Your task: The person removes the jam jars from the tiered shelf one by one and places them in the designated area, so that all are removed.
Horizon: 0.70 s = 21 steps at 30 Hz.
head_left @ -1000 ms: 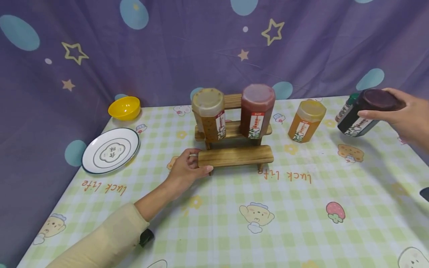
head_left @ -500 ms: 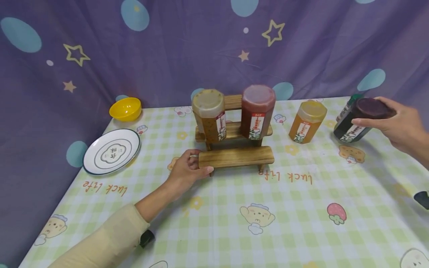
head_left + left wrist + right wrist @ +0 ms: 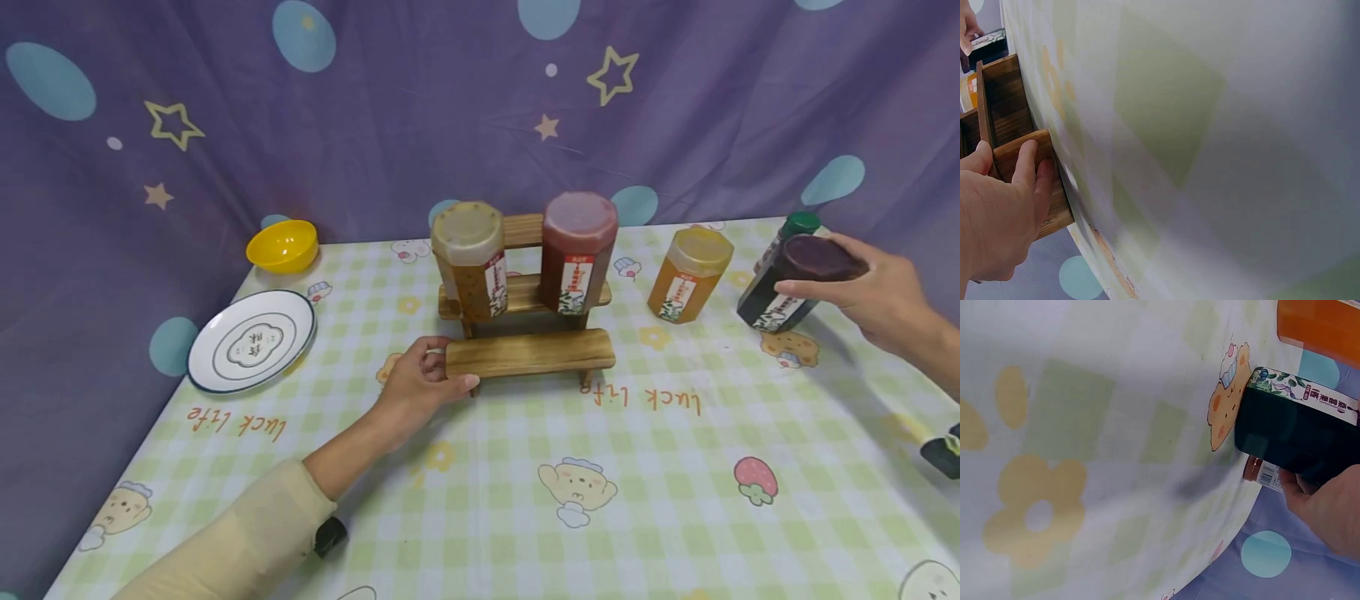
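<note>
In the head view my left hand (image 3: pixel 411 382) grips the left end of the lowest step of a tiered wooden stand (image 3: pixel 528 352). The left wrist view shows the fingers of that hand (image 3: pixel 1004 206) bent over the leg end of the stand (image 3: pixel 1010 100). On the middle step stand a jar with brown speckled contents (image 3: pixel 472 262) and a jar with red contents (image 3: pixel 577 250). At the right, my right hand (image 3: pixel 881 287) holds a dark purple jar (image 3: pixel 780 287) near its top. In the right wrist view, the base of this jar (image 3: pixel 1297 428) is right at the tablecloth.
An orange jar with a yellowish lid (image 3: pixel 688 275) stands between the stand and the dark jar. Behind the dark jar is a green-capped bottle (image 3: pixel 798 223), partly hidden. At the left are a white plate (image 3: pixel 217 337) and a yellow bowl (image 3: pixel 283 247). A purple curtain (image 3: pixel 420 108) hangs behind.
My right hand has brought the dark jar down and slightly left, toward the orange jar; more of the green-capped bottle's top shows. My left hand keeps its grip on the stand.
</note>
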Available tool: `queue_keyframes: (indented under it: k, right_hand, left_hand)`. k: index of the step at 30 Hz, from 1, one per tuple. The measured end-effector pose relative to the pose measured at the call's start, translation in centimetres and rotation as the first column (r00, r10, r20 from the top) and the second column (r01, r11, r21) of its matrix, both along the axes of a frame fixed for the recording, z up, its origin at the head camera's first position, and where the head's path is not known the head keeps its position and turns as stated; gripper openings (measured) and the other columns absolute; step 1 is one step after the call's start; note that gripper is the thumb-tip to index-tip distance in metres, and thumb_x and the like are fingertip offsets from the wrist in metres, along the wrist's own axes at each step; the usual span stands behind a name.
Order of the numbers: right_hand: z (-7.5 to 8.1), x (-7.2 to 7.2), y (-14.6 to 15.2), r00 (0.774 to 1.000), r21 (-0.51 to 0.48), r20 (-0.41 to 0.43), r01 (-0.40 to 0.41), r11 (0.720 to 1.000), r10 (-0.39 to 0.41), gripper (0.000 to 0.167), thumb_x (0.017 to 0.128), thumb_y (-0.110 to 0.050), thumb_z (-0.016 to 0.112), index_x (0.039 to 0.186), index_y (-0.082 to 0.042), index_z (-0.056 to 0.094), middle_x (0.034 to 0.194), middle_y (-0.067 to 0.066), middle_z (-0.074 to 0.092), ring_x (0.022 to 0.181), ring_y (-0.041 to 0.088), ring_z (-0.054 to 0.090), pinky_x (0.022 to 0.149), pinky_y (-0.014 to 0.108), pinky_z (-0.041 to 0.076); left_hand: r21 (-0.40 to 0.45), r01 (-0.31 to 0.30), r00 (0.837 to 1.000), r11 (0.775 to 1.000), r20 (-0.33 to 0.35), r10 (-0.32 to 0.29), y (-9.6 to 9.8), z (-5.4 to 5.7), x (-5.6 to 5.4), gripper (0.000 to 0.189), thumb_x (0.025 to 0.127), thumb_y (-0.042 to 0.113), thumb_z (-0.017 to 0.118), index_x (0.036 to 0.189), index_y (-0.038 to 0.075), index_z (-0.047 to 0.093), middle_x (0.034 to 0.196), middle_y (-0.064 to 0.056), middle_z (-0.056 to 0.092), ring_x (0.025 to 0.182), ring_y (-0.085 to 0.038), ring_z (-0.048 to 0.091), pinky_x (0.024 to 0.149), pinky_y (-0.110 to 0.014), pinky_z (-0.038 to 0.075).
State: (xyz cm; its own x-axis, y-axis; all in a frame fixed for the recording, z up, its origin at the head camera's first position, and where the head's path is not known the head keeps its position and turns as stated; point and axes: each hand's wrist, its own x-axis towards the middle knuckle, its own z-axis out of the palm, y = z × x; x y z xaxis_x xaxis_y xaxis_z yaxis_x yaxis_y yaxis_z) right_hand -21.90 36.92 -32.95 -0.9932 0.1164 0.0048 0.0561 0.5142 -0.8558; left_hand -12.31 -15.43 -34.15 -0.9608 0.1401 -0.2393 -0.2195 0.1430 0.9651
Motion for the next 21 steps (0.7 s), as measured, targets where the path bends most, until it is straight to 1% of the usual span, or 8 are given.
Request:
queue_keyframes:
  k: [4,8,11,14,17,19,20,21]
  right_hand:
    - [-0.09,-0.05,0.20,1.000,0.015,0.001,-0.006,1.000,0.006,0.093,0.080,-0.028,0.080,0.154,-0.019,0.023,0.107,-0.018,0.051,0.083,-0.016,0.053,0.063,0.003,0.048]
    - [-0.01,-0.01,0.33,1.000,0.176,0.012,-0.001,0.984,-0.001,0.098,0.081,-0.039,0.077,0.155,-0.018,0.016,0.132,0.011,0.051,0.082,-0.011,0.047,0.055,0.008,0.042]
    - [0.08,0.01,0.36,1.000,0.281,0.008,0.000,0.960,-0.002,0.101,0.081,-0.044,0.076,0.155,-0.013,0.014,0.138,0.032,0.041,0.084,-0.007,0.043,0.054,0.005,0.038]
    - [0.13,-0.02,0.44,1.000,0.322,-0.006,-0.023,0.947,0.026,0.100,0.082,-0.043,0.075,0.154,-0.008,0.014,0.136,0.035,0.041,0.097,0.009,0.050,0.054,0.003,0.035]
    - [0.16,-0.05,0.46,0.998,0.345,-0.040,-0.040,0.938,0.057,0.096,0.083,-0.040,0.076,0.153,-0.006,0.020,0.132,0.032,0.042,0.096,0.009,0.051,0.053,0.004,0.035]
    - [0.20,-0.04,0.54,0.995,0.352,-0.063,-0.050,0.935,0.077,0.094,0.083,-0.037,0.077,0.152,-0.005,0.023,0.132,0.030,0.041,0.092,0.001,0.050,0.053,0.004,0.035]
    - [0.22,0.00,0.56,0.993,0.356,-0.079,-0.049,0.933,0.082,0.093,0.082,-0.036,0.077,0.152,-0.005,0.024,0.131,0.030,0.041,0.087,-0.006,0.043,0.053,0.003,0.035]
    - [0.28,0.02,0.56,0.992,0.359,-0.096,-0.042,0.933,0.082,0.092,0.082,-0.034,0.078,0.151,-0.005,0.026,0.131,0.029,0.039,0.089,-0.005,0.042,0.054,0.002,0.035]
  left_hand:
    - [-0.001,-0.005,1.000,1.000,0.000,0.005,0.04,-0.01,0.04,0.066,0.084,0.004,0.074,0.138,0.008,0.035,0.095,-0.006,0.048,0.081,-0.018,0.058,0.089,-0.040,0.057]
    - [0.014,-0.008,1.000,1.000,0.003,0.008,0.07,-0.01,0.04,0.067,0.084,0.003,0.074,0.138,0.008,0.035,0.100,-0.008,0.051,0.084,-0.020,0.061,0.089,-0.040,0.057]
    - [0.029,-0.009,1.000,1.000,0.006,0.009,0.09,-0.02,0.04,0.067,0.084,0.002,0.073,0.138,0.008,0.034,0.104,-0.010,0.052,0.086,-0.021,0.062,0.090,-0.039,0.057]
    - [0.031,-0.011,1.000,0.999,0.007,0.011,0.09,0.00,0.05,0.066,0.085,0.002,0.073,0.138,0.008,0.034,0.104,-0.010,0.052,0.086,-0.020,0.062,0.090,-0.039,0.057]
    - [0.026,-0.013,1.000,1.000,0.007,0.013,0.06,0.02,0.05,0.066,0.085,0.002,0.073,0.138,0.008,0.034,0.102,-0.009,0.051,0.084,-0.019,0.061,0.090,-0.040,0.057]
    - [0.025,-0.014,1.000,1.000,0.006,0.013,0.06,0.02,0.05,0.066,0.084,0.002,0.073,0.138,0.008,0.035,0.102,-0.009,0.051,0.084,-0.019,0.060,0.089,-0.039,0.057]
    - [0.025,-0.011,1.000,1.000,0.005,0.011,0.06,0.00,0.06,0.066,0.085,0.002,0.073,0.138,0.007,0.034,0.102,-0.009,0.051,0.084,-0.019,0.060,0.089,-0.039,0.057]
    - [0.028,-0.010,1.000,1.000,0.005,0.009,0.09,-0.03,0.06,0.066,0.085,0.001,0.073,0.138,0.007,0.034,0.102,-0.010,0.051,0.085,-0.020,0.061,0.089,-0.039,0.057]
